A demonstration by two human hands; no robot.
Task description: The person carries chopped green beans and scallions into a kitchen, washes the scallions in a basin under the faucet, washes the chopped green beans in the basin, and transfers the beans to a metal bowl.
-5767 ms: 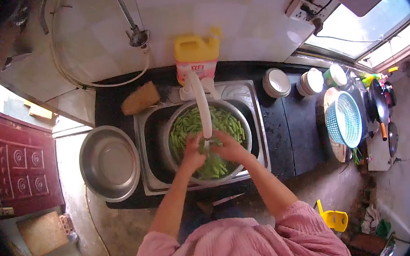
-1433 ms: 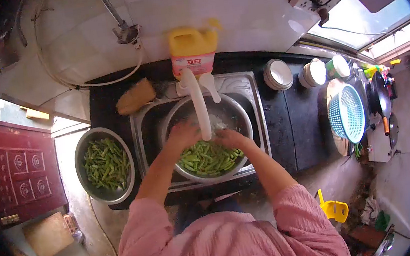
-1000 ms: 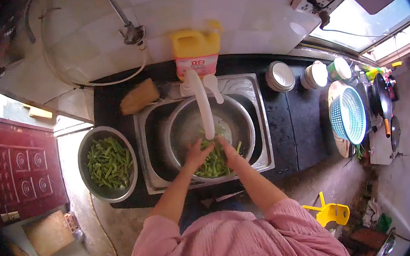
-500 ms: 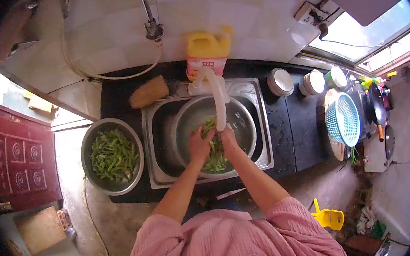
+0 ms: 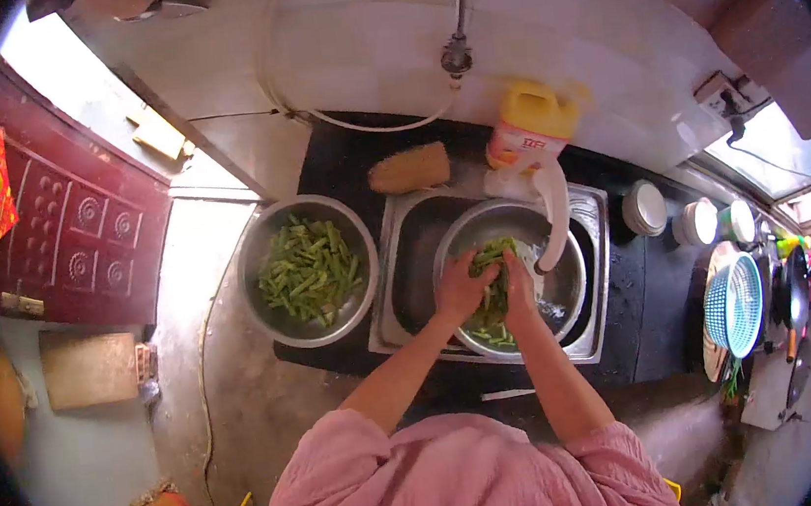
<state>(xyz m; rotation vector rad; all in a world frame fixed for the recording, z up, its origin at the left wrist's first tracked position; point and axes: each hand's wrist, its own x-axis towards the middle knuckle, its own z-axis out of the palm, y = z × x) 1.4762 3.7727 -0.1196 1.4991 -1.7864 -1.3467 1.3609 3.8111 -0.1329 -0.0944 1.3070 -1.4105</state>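
Observation:
Between my left hand [image 5: 466, 291] and my right hand [image 5: 519, 290] is a bunch of cut green beans [image 5: 493, 271]. The fingers of both hands are closed around it from either side. They are over a steel basin [image 5: 574, 309] that sits in the sink [image 5: 402, 238], with more bean pieces low in the basin. Just right of my right hand, the white faucet spout [image 5: 555, 208] curves down over the basin. A second steel bowl [image 5: 250, 294], left of the sink, holds many more cut green beans [image 5: 311, 271].
Behind the sink stand a yellow-capped detergent jug [image 5: 532, 121] and a brown loofah-like block [image 5: 410, 169]. Along the right counter are several round containers [image 5: 644, 208], a blue basket [image 5: 733, 305] and a wok [image 5: 796, 286]. A red door [image 5: 75, 209] is at left.
My view has turned left, so the sink and bowl appear farther right. Both hands stay together over the basin, and the beans now look gathered higher between them.

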